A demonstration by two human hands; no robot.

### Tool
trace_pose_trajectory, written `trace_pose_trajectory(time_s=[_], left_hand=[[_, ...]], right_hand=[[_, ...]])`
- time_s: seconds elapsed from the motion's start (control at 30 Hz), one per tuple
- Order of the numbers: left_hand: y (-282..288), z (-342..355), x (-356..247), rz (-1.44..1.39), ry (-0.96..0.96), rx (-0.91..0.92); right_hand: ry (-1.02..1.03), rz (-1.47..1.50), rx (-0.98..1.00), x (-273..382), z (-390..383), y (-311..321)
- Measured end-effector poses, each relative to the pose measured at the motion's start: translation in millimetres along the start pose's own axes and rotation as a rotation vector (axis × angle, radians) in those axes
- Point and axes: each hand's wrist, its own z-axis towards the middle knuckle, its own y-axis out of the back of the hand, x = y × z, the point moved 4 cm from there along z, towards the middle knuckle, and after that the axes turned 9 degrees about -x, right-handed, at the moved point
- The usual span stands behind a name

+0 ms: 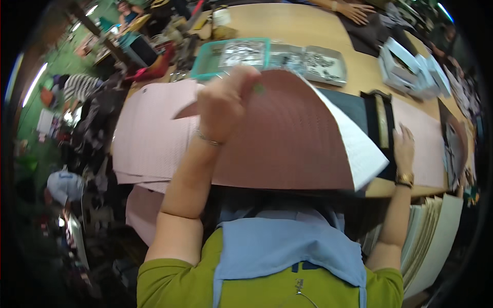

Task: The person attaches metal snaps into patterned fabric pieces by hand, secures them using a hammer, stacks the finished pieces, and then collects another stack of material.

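Observation:
Raised over the table, my left hand [225, 102] is closed on the upper edge of a large reddish-brown sheet [287, 136], which looks like leather. The sheet is lifted and curved, with one corner poking out left of my wrist. A white sheet [362, 154] shows along its right side. My right hand [404, 149] lies with fingers stretched at the left edge of a pale pink sheet [425, 138]. Beside that hand is a black frame-like tool with a beige bar [380, 120], on a dark grey-green board [344, 108]. Several pink textured sheets [151, 131] are stacked at the left.
A teal-rimmed tray [203, 59] and a white box of small metal parts [326, 64] stand behind the brown sheet. White boxes [405, 66] sit at the far right. Another person's hand [355, 11] rests at the far edge. Boards [431, 241] stand upright below the table's right.

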Motion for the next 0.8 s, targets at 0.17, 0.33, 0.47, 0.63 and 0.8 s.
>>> trace_pose_trajectory(time_s=[0.17,0.33,0.47,0.63,0.8], left_hand=[[119.8,99.1,58.3,-0.267,0.471,-0.024],[192.7,118.2,224.5,0.425,0.070,0.375],[160.6,6.6,278.6,1.084,-0.408,0.509],[92.9,-151.8,201.9,0.844,0.879,0.980],[148.5,-169.5,212.7,0.827,0.680,0.990]], right_hand=[[-0.144,-0.194,0.143,-62.7,-41.7,2.7],[-0.093,-0.108,0.120,-61.8,-38.4,-14.9],[-0.109,-0.043,0.027,-80.8,-37.7,-23.4],[-0.420,0.285,-0.233,-130.9,-34.3,23.0],[-0.493,0.753,-0.084,45.7,-20.6,76.9]])
